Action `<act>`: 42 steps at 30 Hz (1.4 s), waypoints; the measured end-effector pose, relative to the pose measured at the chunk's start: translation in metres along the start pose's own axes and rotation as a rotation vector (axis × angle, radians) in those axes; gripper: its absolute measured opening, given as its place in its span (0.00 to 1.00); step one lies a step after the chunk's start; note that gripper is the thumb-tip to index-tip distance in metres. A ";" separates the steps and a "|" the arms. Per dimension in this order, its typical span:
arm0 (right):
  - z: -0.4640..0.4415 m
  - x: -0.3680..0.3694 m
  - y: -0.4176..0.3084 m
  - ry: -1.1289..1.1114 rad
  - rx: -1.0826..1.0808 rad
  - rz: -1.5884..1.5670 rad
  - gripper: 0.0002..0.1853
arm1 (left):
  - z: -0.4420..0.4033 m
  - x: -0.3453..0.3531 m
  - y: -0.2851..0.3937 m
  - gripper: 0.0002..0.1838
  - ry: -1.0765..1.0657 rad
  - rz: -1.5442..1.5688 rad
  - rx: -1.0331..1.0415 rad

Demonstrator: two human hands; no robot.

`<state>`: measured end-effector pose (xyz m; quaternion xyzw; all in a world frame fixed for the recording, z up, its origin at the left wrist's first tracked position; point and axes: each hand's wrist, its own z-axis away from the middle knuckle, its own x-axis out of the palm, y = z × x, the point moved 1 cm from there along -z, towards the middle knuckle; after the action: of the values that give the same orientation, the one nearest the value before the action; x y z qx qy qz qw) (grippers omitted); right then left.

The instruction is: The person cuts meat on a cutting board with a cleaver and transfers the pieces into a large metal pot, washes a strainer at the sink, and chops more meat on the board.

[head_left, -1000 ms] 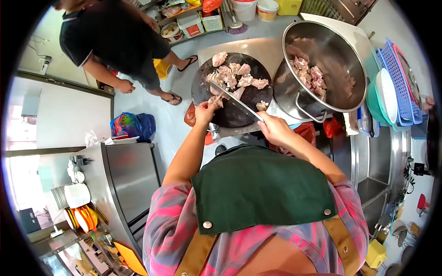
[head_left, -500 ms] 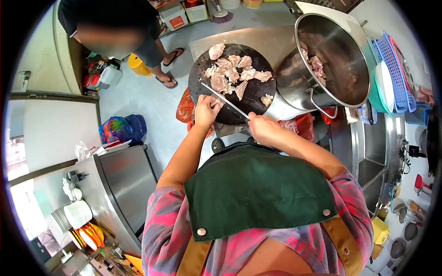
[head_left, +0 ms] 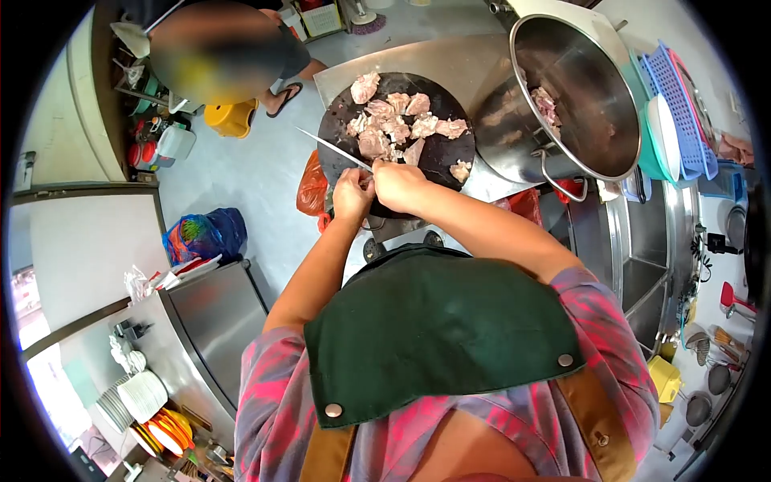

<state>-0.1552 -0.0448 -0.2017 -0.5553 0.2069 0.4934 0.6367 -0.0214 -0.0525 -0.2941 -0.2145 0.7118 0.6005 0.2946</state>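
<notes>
My right hand (head_left: 398, 188) is closed round the handle of a long knife, whose thin blade (head_left: 331, 148) points to the upper left, past the edge of a round black chopping board (head_left: 438, 165). Beside it, at the board's near edge, my left hand (head_left: 352, 195) is closed with fingers bent. It pinches a small piece of meat that is mostly hidden by the two hands. Several pale pink chunks of raw meat (head_left: 373, 145) lie grouped on the board's middle and far side. One small scrap (head_left: 460, 170) rests apart at the right.
Right of the board, a large steel pot (head_left: 522, 149) leans with meat (head_left: 546, 106) inside. Baskets and bowls (head_left: 662, 128) stand beyond it. A red plastic bag (head_left: 312, 186) hangs left of the metal table (head_left: 337, 79). Another person (head_left: 233, 52) is at the upper left, near a yellow stool (head_left: 229, 118).
My right hand has moved left with the knife, close against my left hand, and the blade reaches farther past the board's left edge. The other person has bent or shifted, near the yellow stool.
</notes>
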 end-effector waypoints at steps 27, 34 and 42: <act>0.078 -0.016 0.026 0.289 -0.008 -0.079 0.11 | 0.021 -0.017 0.004 0.17 0.114 -0.103 0.238; 0.084 -0.003 0.039 0.170 0.009 -0.035 0.10 | 0.040 -0.008 -0.002 0.15 0.154 0.199 0.177; 0.066 0.005 0.025 0.064 0.030 0.074 0.10 | 0.025 0.000 -0.001 0.11 0.075 0.252 -0.154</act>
<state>-0.1938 0.0142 -0.1988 -0.5531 0.2547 0.4954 0.6195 -0.0165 -0.0278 -0.2979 -0.1677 0.6955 0.6769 0.1731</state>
